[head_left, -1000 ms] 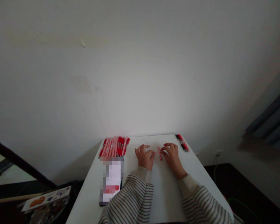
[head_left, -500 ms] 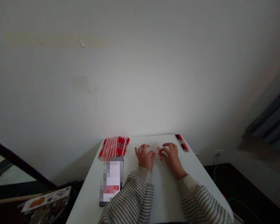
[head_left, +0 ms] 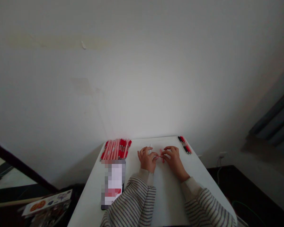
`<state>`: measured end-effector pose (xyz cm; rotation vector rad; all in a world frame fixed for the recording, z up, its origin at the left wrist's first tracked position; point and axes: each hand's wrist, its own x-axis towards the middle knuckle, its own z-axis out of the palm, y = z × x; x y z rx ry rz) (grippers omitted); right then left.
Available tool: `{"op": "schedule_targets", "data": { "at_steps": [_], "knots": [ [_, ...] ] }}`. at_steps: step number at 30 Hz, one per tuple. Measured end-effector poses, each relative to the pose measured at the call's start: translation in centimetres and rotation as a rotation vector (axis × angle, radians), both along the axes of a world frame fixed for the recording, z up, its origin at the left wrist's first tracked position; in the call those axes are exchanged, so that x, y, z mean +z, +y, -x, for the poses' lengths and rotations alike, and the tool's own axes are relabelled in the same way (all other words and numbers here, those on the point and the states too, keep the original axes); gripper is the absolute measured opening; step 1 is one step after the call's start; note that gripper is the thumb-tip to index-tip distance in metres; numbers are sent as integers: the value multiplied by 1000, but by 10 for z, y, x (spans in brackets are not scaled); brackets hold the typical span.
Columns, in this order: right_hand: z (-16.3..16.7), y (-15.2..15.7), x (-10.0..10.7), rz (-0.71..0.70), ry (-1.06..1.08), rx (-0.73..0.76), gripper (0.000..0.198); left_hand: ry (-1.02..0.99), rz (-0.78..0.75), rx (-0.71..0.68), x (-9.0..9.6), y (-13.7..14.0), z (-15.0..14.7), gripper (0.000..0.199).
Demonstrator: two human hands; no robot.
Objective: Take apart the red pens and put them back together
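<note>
Near the middle of the white table [head_left: 165, 201], my left hand [head_left: 147, 160] and my right hand [head_left: 172, 159] face each other, fingertips almost meeting. Both pinch a small thin pink piece [head_left: 159, 156]; its exact kind is too small to make out. Behind it lies a pink pen-like barrel [head_left: 161, 151], partly covered by my right fingers. A slim white stick [head_left: 150, 146] shows just past my left fingers. The other fingers of both hands are raised and bent.
Several pink and red pens [head_left: 115, 149] lie side by side at the back left. A phone [head_left: 113, 183] with a blurred screen rests near my left sleeve. A few black and red pens [head_left: 184, 145] lie at the back right edge. The wall [head_left: 142, 78] rises behind the table.
My hands have drawn slightly closer together, so less of the thin pink piece shows between them. The pens and phone stay in place.
</note>
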<state>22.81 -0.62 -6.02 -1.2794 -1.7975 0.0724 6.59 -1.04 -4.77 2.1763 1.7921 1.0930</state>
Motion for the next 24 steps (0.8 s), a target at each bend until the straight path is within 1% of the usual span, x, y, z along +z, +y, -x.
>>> {"op": "schedule_targets", "data": {
  "at_steps": [9,15,24],
  "knots": [
    [0,2,-2,-3,10,-20,15,-23,-38,17,5,-3,-1,5],
    [-2,3,-4,11,34,-15,20,-32,0,-11,10,-5,1,7],
    [-2,3,-5,17,62,-17,25,-59,-33,90,13,-9,-3,6]
  ]
}}
